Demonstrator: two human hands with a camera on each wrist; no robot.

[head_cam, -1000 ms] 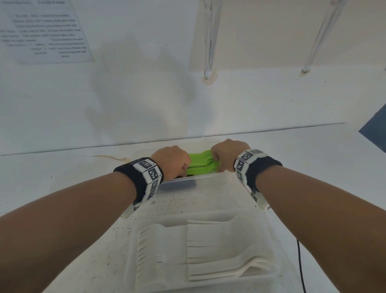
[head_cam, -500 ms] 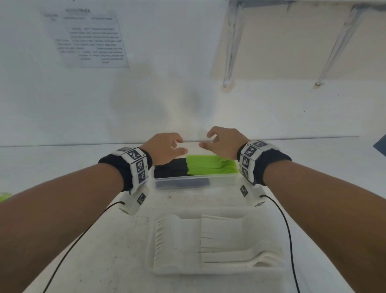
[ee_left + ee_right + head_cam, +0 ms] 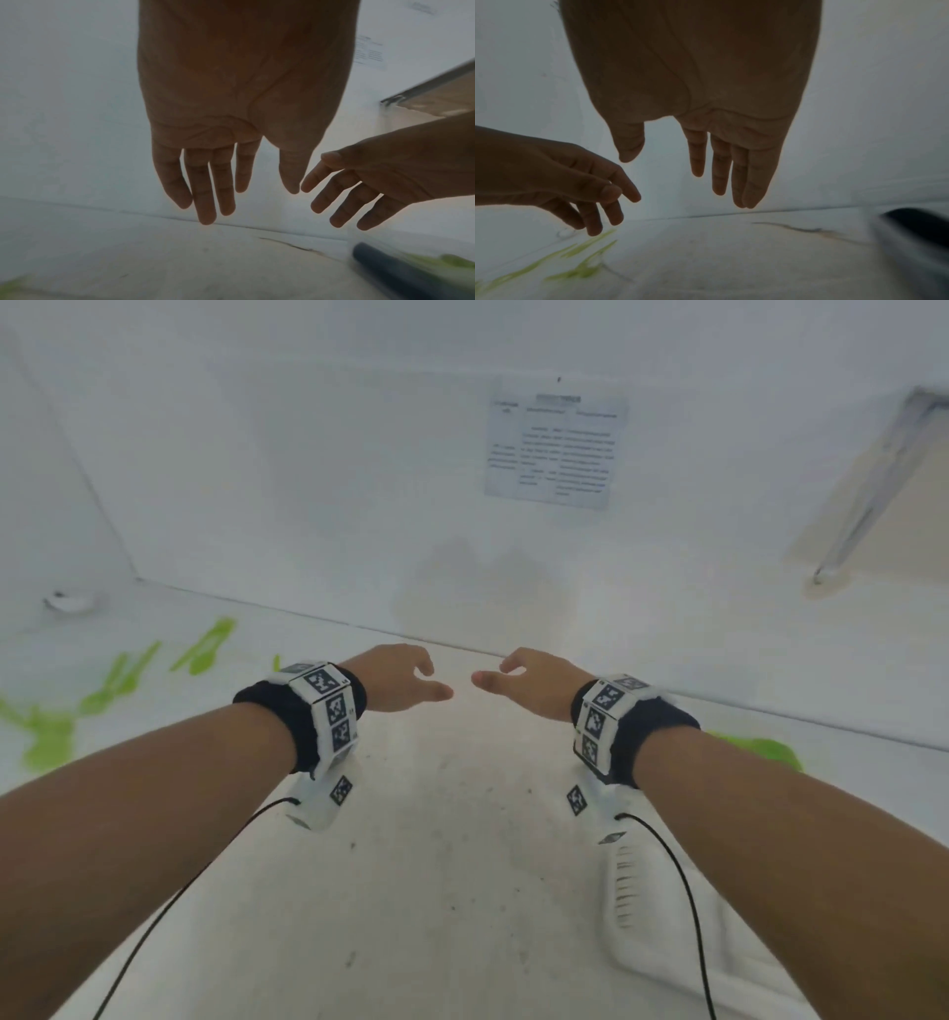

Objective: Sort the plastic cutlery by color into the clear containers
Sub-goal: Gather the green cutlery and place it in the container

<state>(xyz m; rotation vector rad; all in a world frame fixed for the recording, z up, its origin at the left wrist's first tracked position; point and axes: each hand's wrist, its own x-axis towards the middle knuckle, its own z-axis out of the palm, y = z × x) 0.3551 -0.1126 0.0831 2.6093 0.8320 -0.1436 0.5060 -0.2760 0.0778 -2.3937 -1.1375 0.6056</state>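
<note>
Item: my left hand (image 3: 398, 677), grip loose, fingers (image 3: 205, 192) straight and slightly spread, holding nothing, raised above the desk (image 3: 436, 865). Item: my right hand (image 3: 529, 683), grip likewise slack and bare, fingers (image 3: 721, 166) extended, thumb tip near the left thumb but apart from it. Item: loose green cutlery (image 3: 118, 680), several pieces scattered on the desk well to the left of my left hand; blurred, so I cannot tell forks from spoons. Item: a further patch of green cutlery (image 3: 765, 749) just beyond my right wrist, partly hidden by the forearm; in the left wrist view it lies beside a dark piece (image 3: 390, 263) inside a clear container (image 3: 359, 243). Item: white forks (image 3: 631, 896) below my right wrist, lying close under the arm. Item: printed sheet (image 3: 557, 449) on the wall behind.
</note>
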